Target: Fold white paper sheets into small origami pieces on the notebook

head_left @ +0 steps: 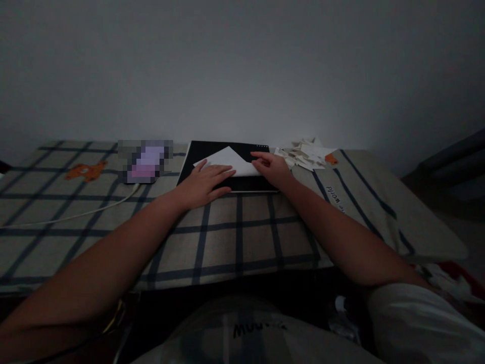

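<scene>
Dim light, detail limited.

Left hand (206, 183): flat, palm down, fingers spread and stretched forward. Grip apart, nothing pinched. Fingertips rest on the left part of the paper (231, 161), heel of the hand on the black pad (212, 151) and its near edge.

Right hand (273, 168): fingers curled in together, pressing on the paper's right end; index finger points left along the far edge. Cannot tell whether the thumb is under the sheet, so cannot tell if it pinches or only presses.

Paper: white, folded, peak pointing away from the person, lying flat on the black pad between the two hands. Both hands touch it.

Pad: dark rectangle, lies flat on the checked cloth (235, 237) covering the tabletop, at the far edge near the wall.

Just right of the pad: pile of folded pieces (305, 153), whitish, loose heap, near the right hand but not touching it.

Left of the pad: blurred-out object (146, 161), purple tint, with a white cable (76, 215) running from it leftward across the cloth. Well apart from the left hand.

Orange print (86, 171) on the cloth far left.
</scene>
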{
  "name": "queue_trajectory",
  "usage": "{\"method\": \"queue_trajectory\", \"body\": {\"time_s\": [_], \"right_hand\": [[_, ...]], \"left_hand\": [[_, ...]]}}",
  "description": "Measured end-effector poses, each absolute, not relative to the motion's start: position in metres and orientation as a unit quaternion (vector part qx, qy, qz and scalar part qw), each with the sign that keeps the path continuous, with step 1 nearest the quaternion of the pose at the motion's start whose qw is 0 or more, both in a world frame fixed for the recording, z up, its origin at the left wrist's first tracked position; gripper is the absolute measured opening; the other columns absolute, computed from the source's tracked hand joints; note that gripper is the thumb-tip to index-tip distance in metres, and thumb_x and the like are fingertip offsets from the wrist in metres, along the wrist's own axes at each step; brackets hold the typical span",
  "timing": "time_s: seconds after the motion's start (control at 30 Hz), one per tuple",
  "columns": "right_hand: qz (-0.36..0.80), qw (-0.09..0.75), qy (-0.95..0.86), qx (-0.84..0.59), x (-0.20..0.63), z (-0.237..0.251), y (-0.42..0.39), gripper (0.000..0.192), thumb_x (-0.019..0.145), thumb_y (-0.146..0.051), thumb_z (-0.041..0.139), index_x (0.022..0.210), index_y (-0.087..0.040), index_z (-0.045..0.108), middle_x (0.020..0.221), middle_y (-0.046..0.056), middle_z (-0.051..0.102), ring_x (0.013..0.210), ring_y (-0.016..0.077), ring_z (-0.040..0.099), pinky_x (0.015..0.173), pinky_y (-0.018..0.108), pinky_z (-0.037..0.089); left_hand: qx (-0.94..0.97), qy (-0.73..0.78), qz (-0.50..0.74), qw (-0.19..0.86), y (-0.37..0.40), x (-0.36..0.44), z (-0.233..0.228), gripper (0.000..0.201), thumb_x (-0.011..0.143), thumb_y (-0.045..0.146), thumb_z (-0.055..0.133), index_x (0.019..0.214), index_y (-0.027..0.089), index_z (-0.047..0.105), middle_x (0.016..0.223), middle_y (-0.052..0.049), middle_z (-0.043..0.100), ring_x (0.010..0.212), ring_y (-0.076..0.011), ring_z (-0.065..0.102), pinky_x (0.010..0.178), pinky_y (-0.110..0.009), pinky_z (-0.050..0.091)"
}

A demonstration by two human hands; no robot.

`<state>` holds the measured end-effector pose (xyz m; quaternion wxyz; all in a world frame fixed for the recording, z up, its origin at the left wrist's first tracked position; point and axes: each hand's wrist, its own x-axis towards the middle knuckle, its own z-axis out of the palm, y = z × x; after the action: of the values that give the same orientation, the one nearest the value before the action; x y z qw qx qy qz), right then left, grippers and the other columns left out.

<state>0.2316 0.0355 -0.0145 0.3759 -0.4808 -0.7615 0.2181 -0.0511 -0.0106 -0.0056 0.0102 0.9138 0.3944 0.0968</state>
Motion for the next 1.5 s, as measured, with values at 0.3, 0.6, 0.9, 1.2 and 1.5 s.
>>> {"method": "queue_trajectory", "body": {"time_s": [0.3,0.6,0.9,1.2,1.5], "right_hand": [[0.134,0.314,-0.847,-0.408,0.235,-0.016,0.031,0.042,0.102,-0.025,0.059,0.137,-0.018,0.08,0.119,0.01,0.086,0.094,0.0224,0.079,0.089,0.036,0.059],[0.144,0.288,-0.893,-0.314,0.231,-0.022,0.024,0.034,0.105,-0.027,0.062,0.131,-0.022,0.083,0.12,0.009,0.086,0.103,0.0234,0.081,0.093,0.037,0.061],[0.064,0.239,-0.897,-0.366,0.238,-0.024,0.041,0.043,0.104,-0.025,0.062,0.144,-0.015,0.074,0.143,0.015,0.077,0.133,0.0297,0.071,0.116,0.049,0.054],[0.048,0.184,-0.894,-0.405,0.224,-0.014,0.031,0.054,0.107,-0.02,0.051,0.16,-0.014,0.06,0.152,0.018,0.071,0.137,0.0317,0.066,0.118,0.049,0.049],[0.071,0.198,-0.875,-0.436,0.22,-0.019,0.033,0.07,0.106,-0.023,0.052,0.174,-0.013,0.038,0.153,0.019,0.07,0.14,0.0347,0.064,0.122,0.055,0.047]], "left_hand": [[0.908,0.4,0.125,0.017,-0.005,-0.059,0.0,0.066,0.111,0.059,0.038,0.158,0.02,0.062,0.163,-0.014,0.062,0.153,-0.0335,0.054,0.129,-0.055,0.038],[0.895,0.435,0.098,0.01,-0.011,-0.05,0.006,0.069,0.111,0.056,0.035,0.156,0.011,0.062,0.161,-0.017,0.063,0.152,-0.0324,0.056,0.129,-0.05,0.042],[0.886,0.454,0.094,0.02,-0.012,-0.047,0.003,0.065,0.111,0.055,0.036,0.156,0.015,0.063,0.164,-0.013,0.061,0.156,-0.0303,0.053,0.132,-0.049,0.04],[0.846,0.51,0.153,0.014,-0.016,-0.033,-0.001,0.064,0.112,0.058,0.04,0.15,0.015,0.068,0.162,-0.015,0.062,0.153,-0.0316,0.056,0.129,-0.048,0.044],[0.856,0.491,0.16,0.013,-0.014,-0.035,-0.005,0.063,0.113,0.056,0.04,0.151,0.014,0.067,0.163,-0.016,0.061,0.155,-0.0317,0.054,0.131,-0.05,0.043]]}}
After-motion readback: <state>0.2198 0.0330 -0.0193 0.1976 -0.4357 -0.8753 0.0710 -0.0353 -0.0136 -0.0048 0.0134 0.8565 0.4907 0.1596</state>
